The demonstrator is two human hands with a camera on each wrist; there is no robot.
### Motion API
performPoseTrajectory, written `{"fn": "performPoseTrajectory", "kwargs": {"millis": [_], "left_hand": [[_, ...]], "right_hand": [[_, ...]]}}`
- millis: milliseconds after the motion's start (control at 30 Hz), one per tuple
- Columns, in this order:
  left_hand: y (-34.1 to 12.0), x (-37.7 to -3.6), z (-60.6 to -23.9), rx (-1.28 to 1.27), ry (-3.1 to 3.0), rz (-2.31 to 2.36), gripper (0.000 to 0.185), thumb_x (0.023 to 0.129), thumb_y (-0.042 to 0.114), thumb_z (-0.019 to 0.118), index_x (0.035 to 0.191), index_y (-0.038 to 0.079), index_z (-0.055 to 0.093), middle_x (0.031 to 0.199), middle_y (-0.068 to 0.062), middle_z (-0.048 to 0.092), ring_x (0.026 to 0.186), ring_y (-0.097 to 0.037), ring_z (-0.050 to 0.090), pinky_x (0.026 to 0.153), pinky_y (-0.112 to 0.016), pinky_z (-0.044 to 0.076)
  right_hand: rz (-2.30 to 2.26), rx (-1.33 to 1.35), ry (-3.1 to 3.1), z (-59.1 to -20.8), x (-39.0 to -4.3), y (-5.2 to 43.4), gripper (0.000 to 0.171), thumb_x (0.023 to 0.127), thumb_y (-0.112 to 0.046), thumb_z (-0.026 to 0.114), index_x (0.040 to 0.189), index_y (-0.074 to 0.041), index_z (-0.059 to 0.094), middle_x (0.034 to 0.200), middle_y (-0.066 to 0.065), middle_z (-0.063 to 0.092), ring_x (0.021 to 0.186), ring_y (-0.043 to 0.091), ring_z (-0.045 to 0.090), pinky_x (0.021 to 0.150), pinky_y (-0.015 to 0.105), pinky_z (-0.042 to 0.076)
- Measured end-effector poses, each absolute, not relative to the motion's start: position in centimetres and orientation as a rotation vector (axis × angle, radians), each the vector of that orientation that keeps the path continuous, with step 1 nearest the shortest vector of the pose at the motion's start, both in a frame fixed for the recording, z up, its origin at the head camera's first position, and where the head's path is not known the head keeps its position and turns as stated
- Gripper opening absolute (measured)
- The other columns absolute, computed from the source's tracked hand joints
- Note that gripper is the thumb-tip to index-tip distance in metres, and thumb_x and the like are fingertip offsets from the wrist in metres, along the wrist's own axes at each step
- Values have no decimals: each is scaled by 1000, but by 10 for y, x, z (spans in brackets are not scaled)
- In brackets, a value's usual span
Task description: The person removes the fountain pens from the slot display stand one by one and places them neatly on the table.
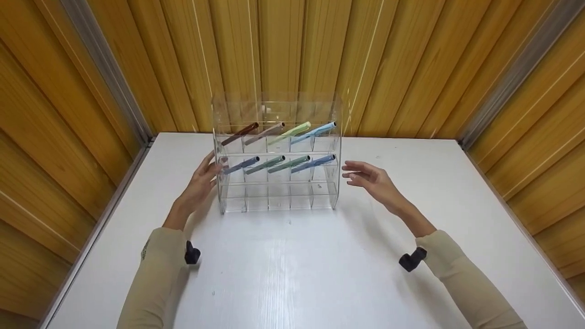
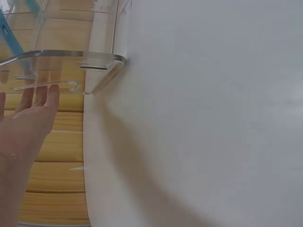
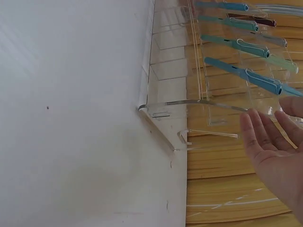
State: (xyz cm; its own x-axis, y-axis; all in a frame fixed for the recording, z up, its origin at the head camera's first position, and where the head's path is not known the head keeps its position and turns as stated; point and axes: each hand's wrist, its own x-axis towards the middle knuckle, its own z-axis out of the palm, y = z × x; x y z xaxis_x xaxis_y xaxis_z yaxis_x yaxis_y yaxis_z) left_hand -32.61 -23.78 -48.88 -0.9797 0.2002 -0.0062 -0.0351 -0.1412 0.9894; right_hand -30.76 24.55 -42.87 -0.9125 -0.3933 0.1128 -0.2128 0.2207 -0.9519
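A clear acrylic pen rack [image 1: 277,155] stands on the white table [image 1: 292,274], near its back edge. Its top row holds brown, tan, light green and light blue pens [image 1: 299,130]; the middle row holds blue-grey, green and blue pens [image 1: 288,163]; the bottom row is empty. My left hand [image 1: 201,180] lies with straight fingers against the rack's left side wall. My right hand [image 1: 368,176] hovers open just off the rack's right side, apart from it. In the right wrist view the open palm [image 3: 274,151] faces the rack [image 3: 189,71]. The left wrist view shows straight fingers [image 2: 40,97] beside the rack's base [image 2: 99,59].
Wooden slat walls [image 1: 411,64] close in the table at the back and on both sides. The front of the white table lies bare before the rack. A black wrist camera mount sits on each sleeve [image 1: 413,258].
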Motion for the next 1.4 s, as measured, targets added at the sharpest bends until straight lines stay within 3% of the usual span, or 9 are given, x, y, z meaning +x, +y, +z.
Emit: {"fn": "performPoseTrajectory", "kwargs": {"millis": [133,333,600,1133,1400], "left_hand": [[-236,-325,-494,190,2017,2200,66,114,33,44,170,20,11,174,-13,24,163,-30,17,134,-53,6],[-238,-323,-495,222,2086,2118,68,115,38,39,170,22,4,170,-21,26,163,-34,15,133,-56,6],[-237,-325,-495,184,2158,2021,70,114,48,37,170,26,1,170,-15,30,164,-32,11,133,-59,5],[-232,-323,-493,181,2187,1946,75,112,55,32,169,29,-9,174,-13,21,165,-34,2,132,-61,7],[-235,-323,-493,173,2204,1935,75,112,57,30,169,29,-10,175,-12,19,165,-33,0,132,-59,8]], "right_hand": [[-1819,-587,2301,-426,-311,235,50,108,-12,59,154,2,46,154,30,50,127,16,68,103,27,57],[-1838,-621,2294,-422,-319,222,48,108,-11,59,154,1,47,152,27,52,127,27,68,101,31,59],[-1888,-634,2247,-424,-326,205,54,108,-7,56,158,3,39,155,25,49,118,8,72,99,28,59],[-1963,-568,2195,-438,-331,180,48,108,-8,56,154,3,45,144,27,59,114,18,75,96,35,61],[-1994,-448,2246,-442,-333,167,42,108,-10,58,146,6,53,133,21,69,108,17,77,93,35,63]]}}
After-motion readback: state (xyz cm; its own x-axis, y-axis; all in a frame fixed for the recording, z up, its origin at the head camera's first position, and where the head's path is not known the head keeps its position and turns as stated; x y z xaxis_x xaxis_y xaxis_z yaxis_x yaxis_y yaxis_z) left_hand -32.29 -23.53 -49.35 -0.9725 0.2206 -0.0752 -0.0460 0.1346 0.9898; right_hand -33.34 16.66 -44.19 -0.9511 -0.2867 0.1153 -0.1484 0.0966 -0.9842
